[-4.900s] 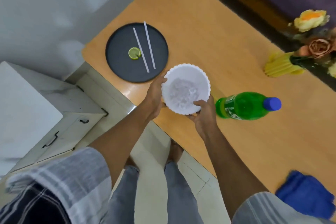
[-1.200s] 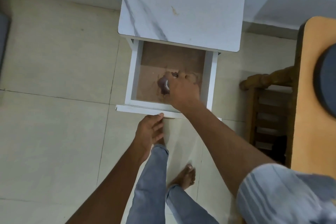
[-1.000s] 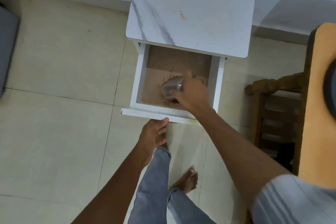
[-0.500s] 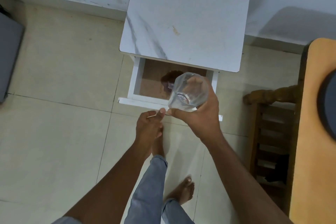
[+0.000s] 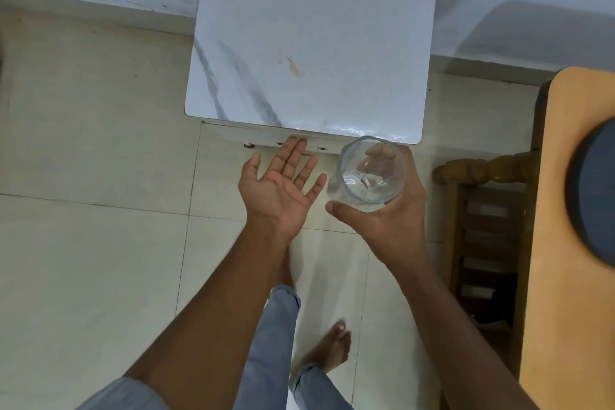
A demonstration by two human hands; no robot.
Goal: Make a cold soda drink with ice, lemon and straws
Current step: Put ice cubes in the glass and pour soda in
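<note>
Behind glass point(image 5: 372, 173), fingertips point(image 5: 377, 152), apparently blurred.

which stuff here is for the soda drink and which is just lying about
For the job:
- clear round drinking glass, empty, gripped by the right hand
- dark round plate at the orange wooden table edge

Just lying about:
- white marble-top cabinet, fingertips of the open left hand at its front
- brown wooden chair

Open tiled floor point(image 5: 83, 260) is seen across the left of the frame. The upper centre is blocked by the white marble-patterned cabinet top point(image 5: 309, 36). At the right edge, passage is limited by the orange wooden table point(image 5: 565, 276) and the brown wooden chair point(image 5: 482, 226) beside it.
</note>
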